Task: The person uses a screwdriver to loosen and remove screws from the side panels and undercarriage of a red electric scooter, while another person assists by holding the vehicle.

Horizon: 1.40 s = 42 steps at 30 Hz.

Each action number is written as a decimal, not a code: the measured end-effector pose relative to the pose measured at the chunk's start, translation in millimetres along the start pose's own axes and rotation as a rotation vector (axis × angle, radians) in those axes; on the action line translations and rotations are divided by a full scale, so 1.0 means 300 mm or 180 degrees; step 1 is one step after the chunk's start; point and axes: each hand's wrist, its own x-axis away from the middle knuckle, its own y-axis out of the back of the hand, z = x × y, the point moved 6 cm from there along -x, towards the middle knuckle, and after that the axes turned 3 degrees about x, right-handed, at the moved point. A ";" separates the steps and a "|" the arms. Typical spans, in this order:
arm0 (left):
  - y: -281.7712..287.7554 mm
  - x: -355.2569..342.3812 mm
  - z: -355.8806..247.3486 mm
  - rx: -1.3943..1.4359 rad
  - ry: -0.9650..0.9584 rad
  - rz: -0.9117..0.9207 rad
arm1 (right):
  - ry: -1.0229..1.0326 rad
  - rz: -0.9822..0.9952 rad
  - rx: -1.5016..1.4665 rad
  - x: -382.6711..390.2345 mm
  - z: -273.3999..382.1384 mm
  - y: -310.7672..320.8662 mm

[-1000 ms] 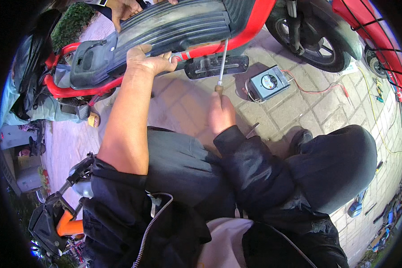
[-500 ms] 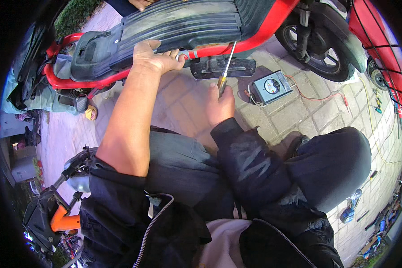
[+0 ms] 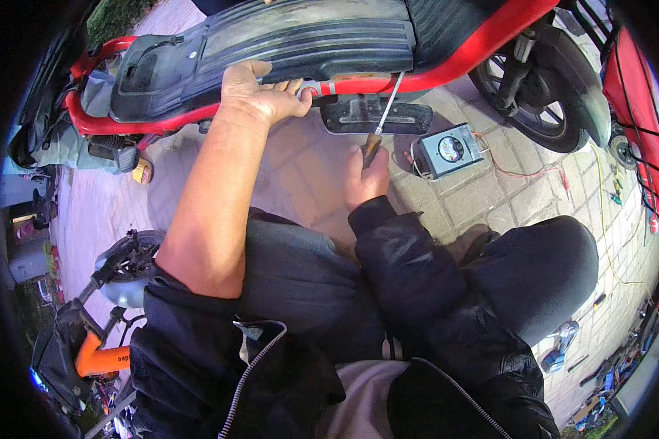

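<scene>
The black ribbed floorboard [image 3: 300,44] of a scooter lies across the top of the view, above its red tube frame [image 3: 154,123]. My left hand [image 3: 263,95] is closed on the floorboard's lower edge, palm turned up, with part of its fingers hidden under the panel. In my right hand [image 3: 367,179] is a screwdriver [image 3: 386,110], gripped by its brown and yellow handle. Its shaft points up, and the end meets the floorboard's edge near the red frame; the tip itself cannot be made out. Below that edge hangs a black oblong plate [image 3: 377,117].
A grey box meter [image 3: 450,150] with a round dial stands on the paving right of my right hand, its leads trailing rightward. The scooter's wheel [image 3: 534,102] is beyond it. Tools [image 3: 556,355] lie at lower right; an orange-framed vehicle [image 3: 99,355] stands at lower left.
The view has shifted slightly, so the scooter's front and the meter appear farther right. Another person's hand at the top has almost left the picture. Both my hands keep their holds.
</scene>
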 end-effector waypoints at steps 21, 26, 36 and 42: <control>0.096 -0.028 -0.043 -0.1049 -0.0585 0.0786 | -0.0296 0.0339 -0.1189 -0.002 0.022 -0.009; 0.188 -0.067 0.015 -0.1371 -0.1104 0.1187 | -0.0166 0.0291 -0.1298 0.002 -0.024 -0.032; 0.256 -0.100 0.284 -0.2781 -0.1802 0.1434 | -0.0271 0.0457 -0.1157 -0.005 -0.033 -0.030; 0.253 -0.092 0.324 -0.3298 -0.1813 0.1556 | -0.0174 0.0633 -0.1538 0.001 -0.019 -0.049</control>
